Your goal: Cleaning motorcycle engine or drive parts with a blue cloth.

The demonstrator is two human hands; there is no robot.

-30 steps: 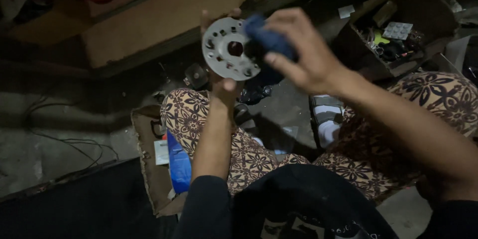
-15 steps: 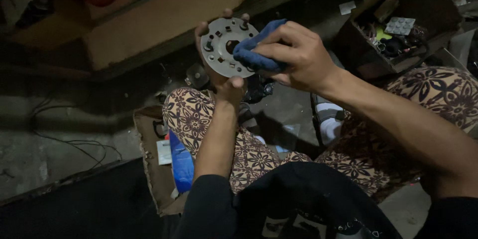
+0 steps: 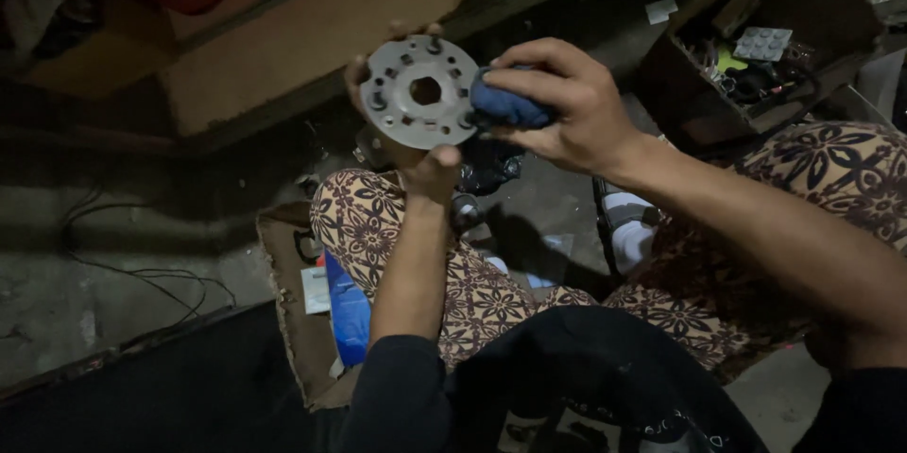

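Head view. The left hand [image 3: 406,146] holds a round grey metal disc [image 3: 422,92] upright in the upper centre of the frame; its fingers curl behind the disc, the tips showing over the top rim, with the thumb pressed at the lower edge. The disc has a central hole ringed by smaller holes and faces the camera.

The right hand [image 3: 567,113] sits just right of the disc, fingers pressed together and pinching a wad of blue cloth [image 3: 508,106]. The cloth touches the disc's right rim.

Below the hands, the person sits with legs in brown patterned trousers [image 3: 378,226] on a concrete floor [image 3: 94,292]. A flat piece of cardboard [image 3: 283,321] lies in the lower left centre beside the leg, with a blue packet [image 3: 348,311] on it. An open cardboard box [image 3: 756,47] holding small dark parts stands in the upper right. A wooden board [image 3: 283,28] runs across the upper left centre. Thin wires [image 3: 142,273] trail over the floor at left.
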